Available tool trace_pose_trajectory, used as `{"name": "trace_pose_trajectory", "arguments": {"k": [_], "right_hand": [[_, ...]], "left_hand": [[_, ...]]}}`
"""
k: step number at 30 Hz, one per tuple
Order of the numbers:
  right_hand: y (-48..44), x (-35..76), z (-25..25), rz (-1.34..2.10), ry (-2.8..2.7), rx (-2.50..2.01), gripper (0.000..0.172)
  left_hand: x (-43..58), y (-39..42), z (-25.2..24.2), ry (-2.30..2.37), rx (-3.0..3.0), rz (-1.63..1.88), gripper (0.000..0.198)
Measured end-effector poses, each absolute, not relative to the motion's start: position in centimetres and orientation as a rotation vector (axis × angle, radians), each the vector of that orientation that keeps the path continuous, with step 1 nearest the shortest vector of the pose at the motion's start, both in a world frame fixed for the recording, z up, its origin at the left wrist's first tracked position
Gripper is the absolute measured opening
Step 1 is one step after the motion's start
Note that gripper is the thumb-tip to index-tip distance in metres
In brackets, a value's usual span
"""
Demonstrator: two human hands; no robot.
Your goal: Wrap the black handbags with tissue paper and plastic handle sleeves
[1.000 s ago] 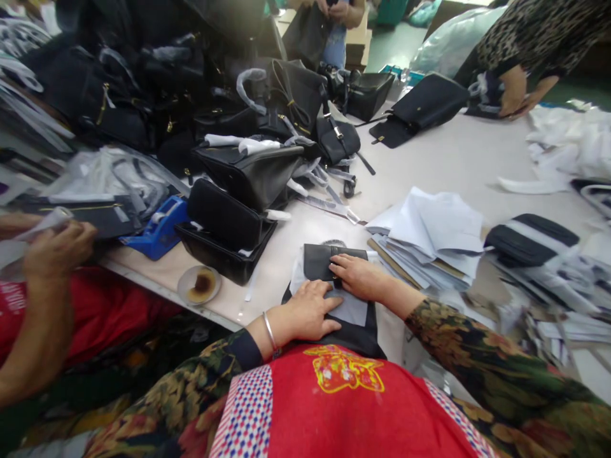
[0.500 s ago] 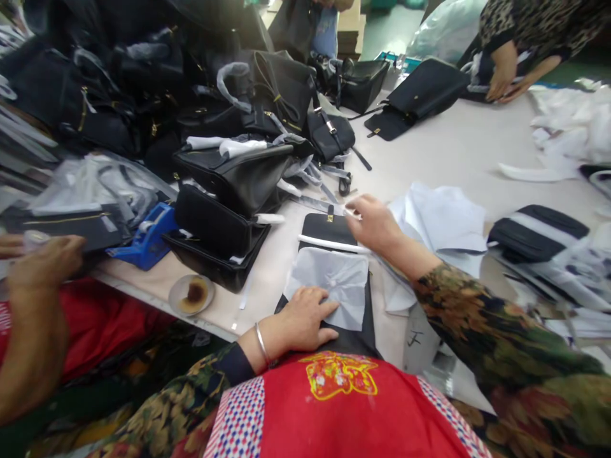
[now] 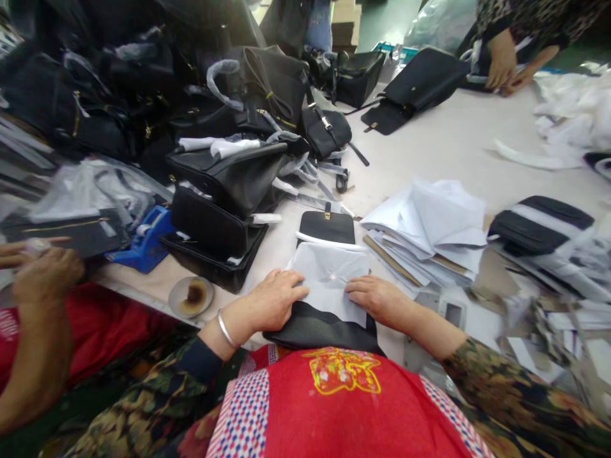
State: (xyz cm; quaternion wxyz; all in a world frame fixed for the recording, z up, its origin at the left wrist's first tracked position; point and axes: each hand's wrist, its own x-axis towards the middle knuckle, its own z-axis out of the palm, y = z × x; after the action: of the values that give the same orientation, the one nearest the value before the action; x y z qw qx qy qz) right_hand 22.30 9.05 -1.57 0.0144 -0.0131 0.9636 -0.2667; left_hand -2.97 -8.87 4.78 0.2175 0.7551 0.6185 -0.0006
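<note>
Presently 2 hands (image 3: 277,296) (image 3: 379,298) touch 1 sheet (image 3: 324,259) on 1 bag (image 3: 319,327).

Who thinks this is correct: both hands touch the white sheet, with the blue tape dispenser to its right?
Wrong side: the head view shows the blue tape dispenser left of the white sheet, which the left hand and right hand touch.

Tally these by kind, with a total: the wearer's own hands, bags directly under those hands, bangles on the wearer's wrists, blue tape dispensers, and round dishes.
Left hand and right hand: 2
Black bag under them: 1
Silver bangle: 1
Blue tape dispenser: 1
Round dish with a brown stain: 1
Total: 6
</note>
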Motion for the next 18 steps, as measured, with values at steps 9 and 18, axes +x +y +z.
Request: {"name": "trace_pose_trajectory", "arguments": {"k": [9,18], "right_hand": [[6.6,20.7,2.8,-0.773,2.893,0.232,0.074],[7.0,20.3,1.5,-0.729,2.849,0.063,0.022]], "left_hand": [[-1.8,-8.8,3.0,1.804,2.300,-0.097,0.016],[-1.3,-8.9,4.9,1.648,2.153,-0.003,0.022]]}}
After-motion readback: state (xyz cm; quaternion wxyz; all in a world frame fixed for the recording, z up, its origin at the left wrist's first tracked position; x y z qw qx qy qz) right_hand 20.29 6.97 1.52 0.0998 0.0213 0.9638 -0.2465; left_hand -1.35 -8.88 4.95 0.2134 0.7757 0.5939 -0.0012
